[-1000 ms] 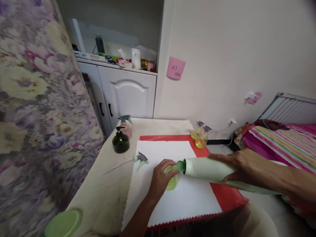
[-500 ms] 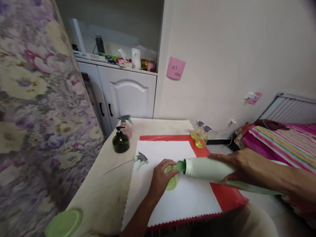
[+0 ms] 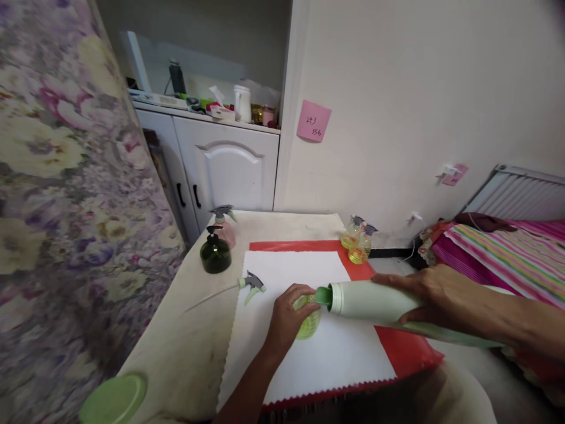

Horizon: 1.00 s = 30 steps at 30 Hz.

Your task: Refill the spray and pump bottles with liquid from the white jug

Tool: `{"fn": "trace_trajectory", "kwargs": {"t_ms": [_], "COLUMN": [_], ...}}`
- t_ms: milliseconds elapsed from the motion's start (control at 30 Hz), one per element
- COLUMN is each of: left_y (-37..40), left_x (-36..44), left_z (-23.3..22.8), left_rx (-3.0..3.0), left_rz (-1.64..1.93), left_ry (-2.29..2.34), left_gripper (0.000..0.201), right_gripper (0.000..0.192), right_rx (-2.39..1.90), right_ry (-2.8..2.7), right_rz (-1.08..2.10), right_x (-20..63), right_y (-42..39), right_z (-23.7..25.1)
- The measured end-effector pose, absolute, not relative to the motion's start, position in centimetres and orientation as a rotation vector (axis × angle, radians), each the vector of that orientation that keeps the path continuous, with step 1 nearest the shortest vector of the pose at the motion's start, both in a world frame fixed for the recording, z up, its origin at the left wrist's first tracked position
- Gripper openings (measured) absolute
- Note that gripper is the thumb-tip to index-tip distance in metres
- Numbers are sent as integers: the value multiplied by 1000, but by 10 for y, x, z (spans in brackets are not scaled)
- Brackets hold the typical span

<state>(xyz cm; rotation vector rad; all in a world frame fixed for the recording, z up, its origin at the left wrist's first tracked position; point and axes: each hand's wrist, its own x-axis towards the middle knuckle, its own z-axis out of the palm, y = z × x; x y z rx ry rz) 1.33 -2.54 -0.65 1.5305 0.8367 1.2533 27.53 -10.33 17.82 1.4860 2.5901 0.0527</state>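
Smooth pale-green jug (image 3: pixel 375 302) tipped over round translucent yellow-green bottle (image 3: pixel 309 321).

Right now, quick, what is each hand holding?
Left hand: closed around the small green bottle on the white cloth.
Right hand: gripping the big pale green bottle, tipped spout-first to the small one.

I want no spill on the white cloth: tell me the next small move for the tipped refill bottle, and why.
Probably hold the tilt steady. The right hand has the large pale green bottle lying nearly flat, its green spout at the mouth of the small yellow-green bottle, gripped by the left hand. The fill level is hidden.
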Motion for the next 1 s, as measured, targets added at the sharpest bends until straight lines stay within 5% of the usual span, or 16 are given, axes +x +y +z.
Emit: {"fn": "trace_trajectory", "kwargs": {"t_ms": [1000], "left_y": [-27], "left_x": [11], "left_z": [-2], "left_rx": [1552], "left_rz": [1261], "left_ry": [842], "left_gripper": [16], "right_gripper": [57], "right_rx": [1475], "right_ry": [2643], "right_rz": [52], "right_x": [275], "right_y": [-105], "right_z": [179]}}
